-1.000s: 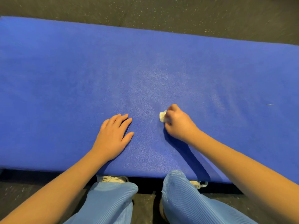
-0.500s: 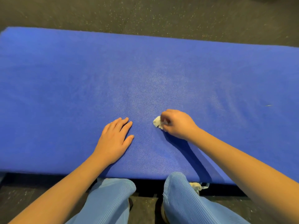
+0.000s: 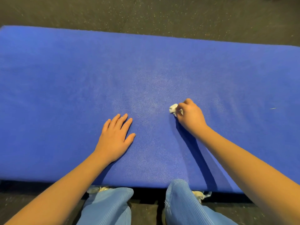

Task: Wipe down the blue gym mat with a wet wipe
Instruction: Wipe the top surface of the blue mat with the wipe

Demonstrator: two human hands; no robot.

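Right hand (image 3: 190, 116) pinches a crumpled wipe (image 3: 173, 108) against the mat (image 3: 65, 78) near its front edge, left hand (image 3: 115, 135) pressed flat alongside; no wet streaks visible, so most of the surface appears unwiped.

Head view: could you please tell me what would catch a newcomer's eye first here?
The blue mat fills most of the frame, lying on dark speckled floor. Near its front edge the left hand rests flat on it, while the right hand grips a crumpled white wipe pressed to the mat. Below, two knees in light blue trousers meet the mat's near edge.
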